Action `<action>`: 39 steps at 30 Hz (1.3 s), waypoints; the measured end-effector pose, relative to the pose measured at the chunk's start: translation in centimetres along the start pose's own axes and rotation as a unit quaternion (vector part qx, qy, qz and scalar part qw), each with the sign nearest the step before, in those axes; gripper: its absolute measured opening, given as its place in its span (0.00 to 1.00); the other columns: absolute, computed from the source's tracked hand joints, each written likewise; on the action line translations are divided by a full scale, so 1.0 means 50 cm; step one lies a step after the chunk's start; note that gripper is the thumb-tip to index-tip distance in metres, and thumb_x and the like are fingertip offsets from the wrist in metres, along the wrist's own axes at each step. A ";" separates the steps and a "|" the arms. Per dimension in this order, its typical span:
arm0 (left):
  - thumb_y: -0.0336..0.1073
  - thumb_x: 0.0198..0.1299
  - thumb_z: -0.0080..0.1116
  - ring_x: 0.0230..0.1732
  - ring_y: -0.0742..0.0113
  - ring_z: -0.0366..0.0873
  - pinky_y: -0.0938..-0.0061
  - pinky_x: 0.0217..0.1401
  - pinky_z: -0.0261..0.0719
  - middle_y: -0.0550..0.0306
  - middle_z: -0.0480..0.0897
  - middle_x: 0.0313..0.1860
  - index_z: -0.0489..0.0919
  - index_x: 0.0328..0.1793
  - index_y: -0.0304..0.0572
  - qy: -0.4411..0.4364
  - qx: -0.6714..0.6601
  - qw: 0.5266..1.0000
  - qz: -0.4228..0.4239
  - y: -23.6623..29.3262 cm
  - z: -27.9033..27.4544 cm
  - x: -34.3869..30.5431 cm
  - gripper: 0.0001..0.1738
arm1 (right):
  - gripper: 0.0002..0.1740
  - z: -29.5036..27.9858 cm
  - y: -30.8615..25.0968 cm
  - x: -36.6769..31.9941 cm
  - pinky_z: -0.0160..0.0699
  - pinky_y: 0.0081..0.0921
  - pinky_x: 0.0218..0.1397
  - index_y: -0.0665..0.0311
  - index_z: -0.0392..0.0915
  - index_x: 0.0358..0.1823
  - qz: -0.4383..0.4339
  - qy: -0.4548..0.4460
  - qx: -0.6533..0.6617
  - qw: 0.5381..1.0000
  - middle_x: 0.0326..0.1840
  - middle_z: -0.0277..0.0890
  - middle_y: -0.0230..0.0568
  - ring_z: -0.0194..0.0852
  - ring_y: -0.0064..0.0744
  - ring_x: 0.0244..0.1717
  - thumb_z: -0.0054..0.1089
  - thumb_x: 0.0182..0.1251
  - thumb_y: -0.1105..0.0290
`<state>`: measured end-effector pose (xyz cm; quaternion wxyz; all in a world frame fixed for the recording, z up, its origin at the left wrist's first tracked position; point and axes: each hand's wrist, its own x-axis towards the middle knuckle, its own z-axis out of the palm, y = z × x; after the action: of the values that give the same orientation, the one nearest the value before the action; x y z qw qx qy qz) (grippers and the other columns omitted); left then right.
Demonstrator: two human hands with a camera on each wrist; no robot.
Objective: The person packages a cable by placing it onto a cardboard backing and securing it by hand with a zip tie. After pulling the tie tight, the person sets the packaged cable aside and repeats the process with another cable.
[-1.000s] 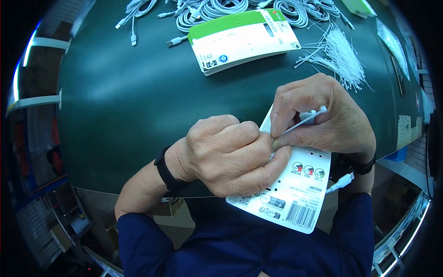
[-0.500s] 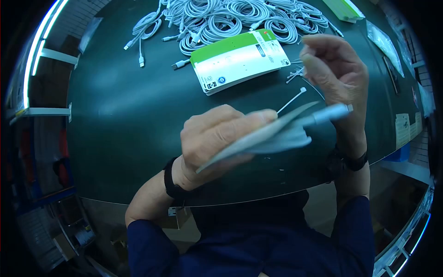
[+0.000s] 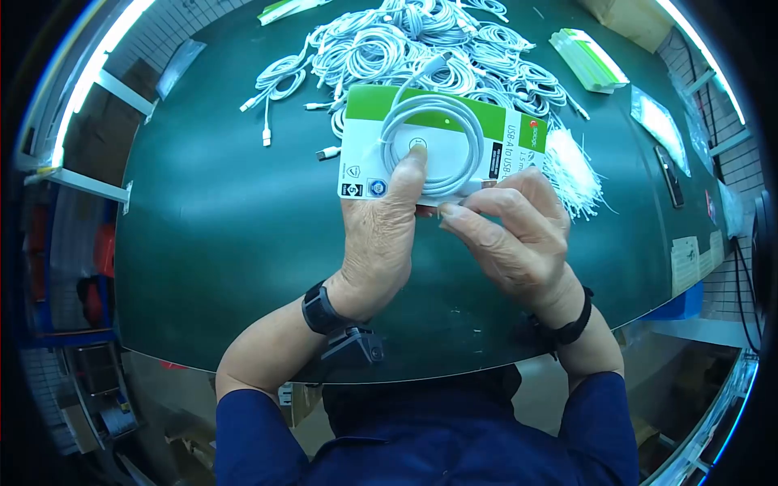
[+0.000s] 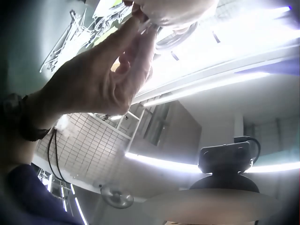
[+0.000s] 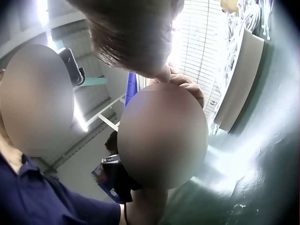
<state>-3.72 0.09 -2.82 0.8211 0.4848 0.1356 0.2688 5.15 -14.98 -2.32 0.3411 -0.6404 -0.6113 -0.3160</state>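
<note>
Cable on card, white-filled bag

The card reads "USB-A to USB-", its end covered, and "1.5 m". Its black badge seems to show "5"; smaller print is illegible.

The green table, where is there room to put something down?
There's a big bare patch on the green table between its left edge and the left hand. Another lies between the right hand and the pale papers, nearer than the white ties. It's crowded at the far middle, where the cables pile up.
</note>
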 end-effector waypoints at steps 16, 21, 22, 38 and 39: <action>0.42 0.77 0.65 0.44 0.78 0.83 0.78 0.41 0.79 0.62 0.85 0.52 0.77 0.69 0.42 0.001 0.035 0.999 -0.016 -0.029 -0.004 0.005 0.21 | 0.15 0.003 -0.021 -0.012 0.71 0.32 0.36 0.62 0.88 0.37 -0.041 -0.035 0.036 0.998 0.41 0.84 0.33 0.80 0.33 0.37 0.76 0.44 0.70; 0.42 0.77 0.65 0.43 0.80 0.82 0.79 0.38 0.78 0.62 0.85 0.51 0.78 0.67 0.43 0.004 0.020 1.000 -0.010 -0.032 -0.015 0.009 0.19 | 0.16 0.023 -0.015 -0.016 0.73 0.32 0.36 0.59 0.87 0.42 -0.020 -0.026 0.054 0.998 0.40 0.83 0.31 0.79 0.34 0.36 0.74 0.48 0.72; 0.41 0.77 0.65 0.43 0.80 0.81 0.79 0.38 0.77 0.62 0.85 0.51 0.78 0.66 0.43 0.003 0.017 1.000 -0.007 -0.031 -0.013 0.010 0.19 | 0.16 0.024 -0.012 -0.016 0.73 0.32 0.37 0.58 0.87 0.43 -0.020 -0.025 0.049 0.998 0.40 0.83 0.31 0.79 0.34 0.36 0.74 0.49 0.72; 0.31 0.73 0.68 0.46 0.77 0.84 0.78 0.44 0.84 0.59 0.86 0.49 0.81 0.62 0.34 -0.001 -0.037 0.999 0.007 -0.046 -0.001 0.002 0.15 | 0.15 0.034 0.002 -0.009 0.78 0.29 0.35 0.58 0.85 0.39 0.033 -0.022 -0.062 0.997 0.47 0.85 0.31 0.76 0.32 0.37 0.75 0.48 0.74; 0.31 0.73 0.68 0.45 0.76 0.84 0.78 0.44 0.84 0.59 0.86 0.49 0.81 0.61 0.33 -0.002 -0.043 0.999 0.007 -0.044 0.000 0.003 0.15 | 0.15 0.033 0.003 -0.007 0.78 0.29 0.35 0.59 0.84 0.39 0.029 -0.023 -0.064 0.997 0.47 0.85 0.31 0.76 0.32 0.37 0.75 0.48 0.75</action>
<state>-2.91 -0.68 -4.71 0.8396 0.4505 0.1189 0.2793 5.25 -13.82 -3.54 0.2944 -0.6856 -0.5788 -0.3290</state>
